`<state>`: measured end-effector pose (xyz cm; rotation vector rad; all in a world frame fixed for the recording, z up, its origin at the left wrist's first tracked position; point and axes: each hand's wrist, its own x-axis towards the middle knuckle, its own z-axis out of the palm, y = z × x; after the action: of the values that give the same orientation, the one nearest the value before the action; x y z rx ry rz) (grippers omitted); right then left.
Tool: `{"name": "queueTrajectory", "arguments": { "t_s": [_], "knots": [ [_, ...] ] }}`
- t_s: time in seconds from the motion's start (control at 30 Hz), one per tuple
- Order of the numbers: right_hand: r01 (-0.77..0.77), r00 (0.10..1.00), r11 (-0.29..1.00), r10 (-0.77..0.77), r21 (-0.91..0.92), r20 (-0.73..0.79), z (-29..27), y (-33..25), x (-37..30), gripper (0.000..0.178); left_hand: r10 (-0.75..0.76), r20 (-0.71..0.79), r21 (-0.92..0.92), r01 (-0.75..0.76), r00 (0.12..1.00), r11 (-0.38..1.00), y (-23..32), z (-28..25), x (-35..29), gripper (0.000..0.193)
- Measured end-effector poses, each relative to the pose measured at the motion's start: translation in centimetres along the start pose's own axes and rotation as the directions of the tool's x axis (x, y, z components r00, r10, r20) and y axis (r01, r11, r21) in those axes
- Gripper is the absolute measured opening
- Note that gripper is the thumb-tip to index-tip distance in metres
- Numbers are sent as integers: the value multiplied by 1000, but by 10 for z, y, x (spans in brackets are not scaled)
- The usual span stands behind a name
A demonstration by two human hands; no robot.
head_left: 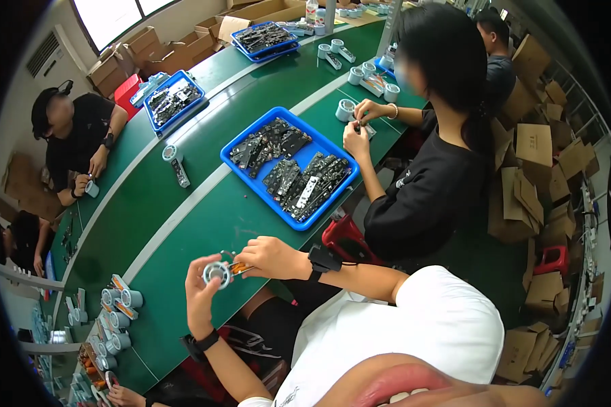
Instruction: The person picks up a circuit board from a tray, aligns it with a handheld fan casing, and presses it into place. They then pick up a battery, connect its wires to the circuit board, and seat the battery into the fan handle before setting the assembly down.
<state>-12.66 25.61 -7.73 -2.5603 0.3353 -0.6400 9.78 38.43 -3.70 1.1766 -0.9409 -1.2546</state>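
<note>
My left hand [198,292] grips a round, light grey ring-shaped housing [216,273] with fingers and thumb around its rim. At the housing's right side, my right hand [271,256] is closed on its short handle part, where orange pieces [238,268] show. A thin curved dark piece, perhaps a wire, sticks up near the right fingertips; I cannot make out what it belongs to. Both hands are raised over the near edge of the green table [190,234]. Ahead and to the right lies a blue tray [250,130] with heaps of black circuit boards [271,144].
Beside me on the right, a person [441,163] handles a small part by grey housings. More grey housings [119,319] cluster at left; a single one [176,166] lies mid-table. Another blue tray [200,99] stands farther off. Cardboard boxes [533,146] pile up at right.
</note>
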Motion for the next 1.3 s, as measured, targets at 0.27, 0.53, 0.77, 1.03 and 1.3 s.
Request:
{"name": "queueTrajectory", "arguments": {
  "t_s": [0.27, 0.53, 0.77, 1.03, 1.3],
  "knots": [
    [-279, 926, 959, 256, -46, -278, 11, -2, -1, 29, 284, -343, 240, -208, 896, 948, -63, 55, 50, 69],
    [-292, 956, 862, 244, 414, 165, -52, 42, 13, 30, 248, -142, 416, -170, 958, 894, -56, 14, 46, 76],
    [-190, 972, 841, 87, -507, -220, -60, 108, 53, 43, 362, -50, 602, -261, 931, 755, -40, 17, 50, 76],
    [-244, 963, 893, 177, -379, -203, -66, 139, 50, 40, 446, -345, 722, -70, 826, 688, -74, 67, 3, 69],
    [-317, 947, 894, 284, -316, -148, -80, 138, 51, 31, 482, -354, 799, -9, 802, 601, -77, 67, 8, 65]
  ]
}}
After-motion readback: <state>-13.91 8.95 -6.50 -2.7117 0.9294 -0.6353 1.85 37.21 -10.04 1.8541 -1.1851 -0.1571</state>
